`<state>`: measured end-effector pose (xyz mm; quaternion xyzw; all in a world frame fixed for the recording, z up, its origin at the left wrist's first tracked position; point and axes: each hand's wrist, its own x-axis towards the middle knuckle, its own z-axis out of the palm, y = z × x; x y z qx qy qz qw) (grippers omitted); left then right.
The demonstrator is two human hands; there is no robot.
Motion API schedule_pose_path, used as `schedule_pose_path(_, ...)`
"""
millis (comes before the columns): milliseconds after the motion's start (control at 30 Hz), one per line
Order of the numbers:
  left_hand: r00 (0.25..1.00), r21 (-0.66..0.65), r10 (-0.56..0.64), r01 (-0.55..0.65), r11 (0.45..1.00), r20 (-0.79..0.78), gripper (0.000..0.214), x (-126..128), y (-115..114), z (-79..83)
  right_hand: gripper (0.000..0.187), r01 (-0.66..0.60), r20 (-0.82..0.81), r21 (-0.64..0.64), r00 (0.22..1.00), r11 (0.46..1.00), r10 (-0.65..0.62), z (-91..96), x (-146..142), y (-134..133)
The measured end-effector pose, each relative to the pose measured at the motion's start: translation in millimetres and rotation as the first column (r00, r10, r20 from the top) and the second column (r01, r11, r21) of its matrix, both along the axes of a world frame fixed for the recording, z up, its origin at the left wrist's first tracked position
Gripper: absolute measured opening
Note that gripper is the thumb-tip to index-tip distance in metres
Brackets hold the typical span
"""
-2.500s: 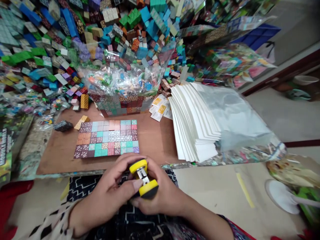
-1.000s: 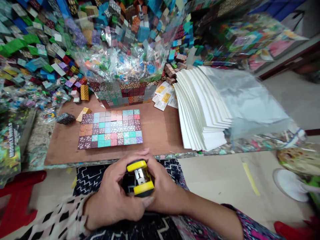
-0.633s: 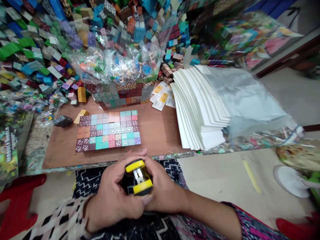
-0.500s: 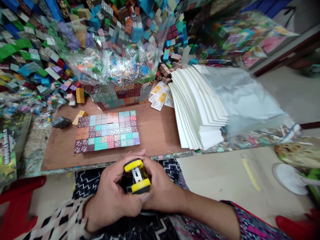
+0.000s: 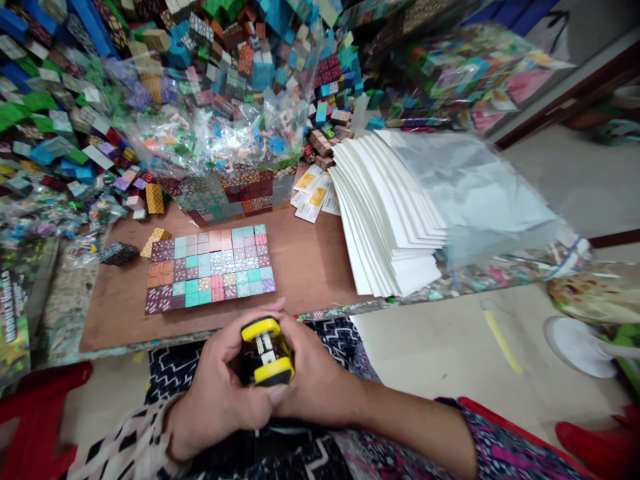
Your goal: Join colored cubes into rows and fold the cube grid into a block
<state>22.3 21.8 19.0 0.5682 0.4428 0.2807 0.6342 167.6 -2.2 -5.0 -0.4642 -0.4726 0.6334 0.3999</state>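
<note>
My left hand (image 5: 215, 387) and my right hand (image 5: 317, 377) are cupped together over my lap, just off the table's front edge. Between them is a small yellow-and-black object (image 5: 274, 372) with a silvery metal middle; its kind is not clear. Fingers of both hands curl round it, and my left thumb lies along its lower side. Its underside is hidden by the hands. Beyond my fingertips, a flat rectangle of patterned square blocks (image 5: 223, 262) in maroon, teal, pink and grey lies on the brown board (image 5: 305, 273).
Loose coloured blocks (image 5: 75, 127) are heaped at the back left. Clear bags of small figures (image 5: 220, 137) rest on a block-patterned stack. White sheets (image 5: 385, 227) fan out beside a clear plastic bag (image 5: 490, 193). Small cards (image 5: 315, 197) and a dark lump (image 5: 119, 253) lie nearby.
The view has shifted slightly, so the table items and the hands sit a little differently in the picture. Both hands keep the same hold on the yellow-and-black object.
</note>
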Motion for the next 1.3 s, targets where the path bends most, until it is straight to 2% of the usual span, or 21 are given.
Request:
schedule_pose_path(167, 0.999, -0.050, 0.014, -0.013, 0.999, 0.033, 0.058, 2.1, 0.1, 0.7, 0.070, -0.024, -0.032, -0.069, 0.999, 0.997, 0.022, -2.5, 0.0, -1.5)
schedule_pose_path(433, 0.998, -0.101, 0.030, -0.025, 0.995, 0.052, 0.053, 3.4, -1.5, 2.3, 0.059, -0.057, -0.168, -0.107, 0.985, 0.993, 0.039, -1.6, -0.6, -0.1)
schedule_pose_path(633, 0.998, -0.149, 0.032, -0.024, 0.989, 0.051, 0.052, 3.8, -2.9, 1.5, 0.071, -0.057, -0.088, -0.159, 0.995, 0.986, 0.043, -4.9, 3.0, -0.5)
schedule_pose_path(900, 0.998, -0.191, 0.052, -0.043, 0.981, 0.038, 0.054, 7.3, -2.1, 2.6, 0.078, -0.096, -0.164, -0.272, 0.985, 0.958, 0.052, -1.1, 3.7, 0.8)
schedule_pose_path(1033, 0.995, -0.214, 0.082, -0.070, 0.974, 0.048, 0.054, 8.3, -2.9, 3.4, 0.075, -0.062, -0.095, -0.241, 0.995, 0.968, 0.040, -3.1, 2.9, -1.3)
schedule_pose_path(1300, 0.996, -0.167, 0.067, -0.055, 0.984, 0.065, 0.054, 6.5, -2.6, -0.3, 0.069, -0.086, -0.091, -0.208, 0.993, 0.974, 0.068, -3.5, 3.9, -4.1)
